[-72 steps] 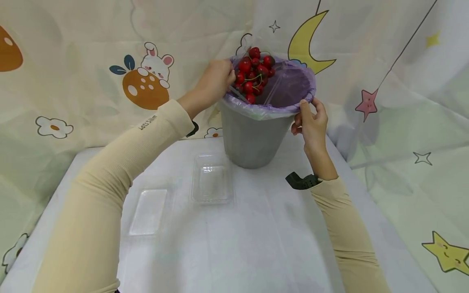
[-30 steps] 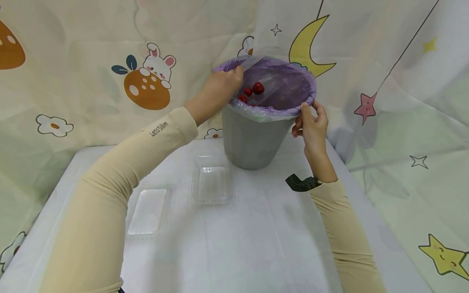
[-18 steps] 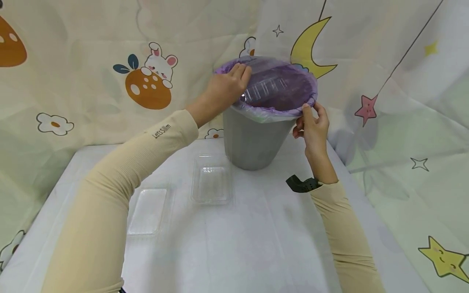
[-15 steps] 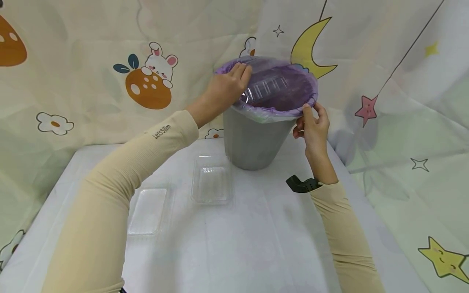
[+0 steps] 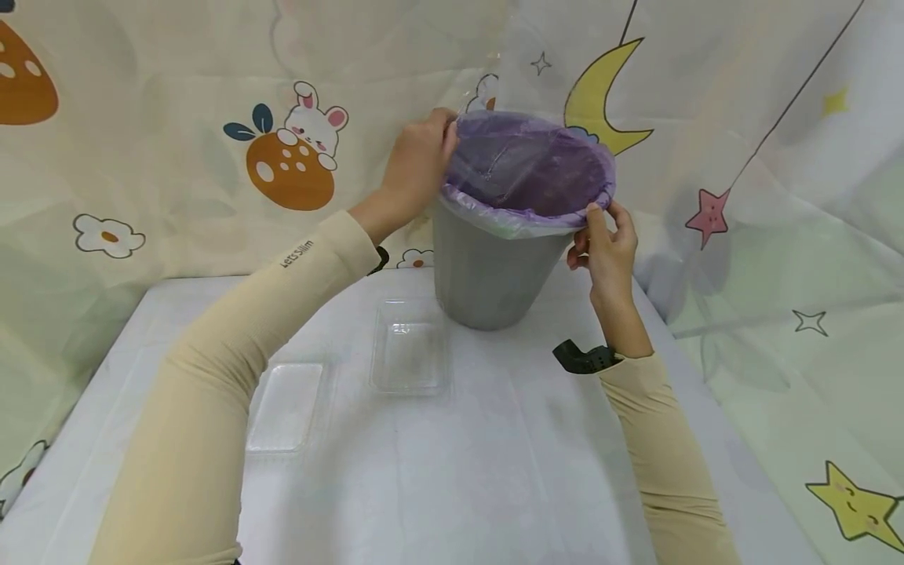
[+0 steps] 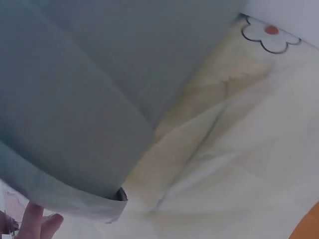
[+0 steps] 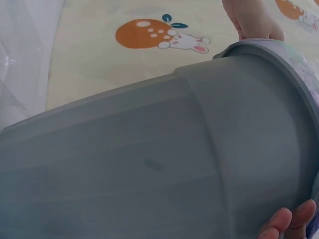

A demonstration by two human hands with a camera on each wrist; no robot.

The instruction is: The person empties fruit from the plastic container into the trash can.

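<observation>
A grey bin (image 5: 490,275) stands on the table, lined with a purple plastic bag (image 5: 582,169) folded over its rim. At the rim's left side my left hand (image 5: 417,161) holds a clear plastic container (image 5: 487,157), tilted up over the bin's mouth; its outline is hard to make out. My right hand (image 5: 609,247) pinches the bag and rim at the right, thumb on top and fingers beneath. In the left wrist view, my left fingers (image 6: 32,221) show beside the rim. No cherries are visible now; the bin's bottom is hidden.
Two clear plastic containers rest on the white table (image 5: 459,471): one (image 5: 410,357) in front of the bin, another (image 5: 286,408) further left and nearer. A printed cloth (image 5: 176,173) hangs close behind the table and bin.
Red cherries in the held container slid down into the bin and out of sight. My left hand tipped the container over, then turned it back up leftward. The right hand stayed on the rim.
</observation>
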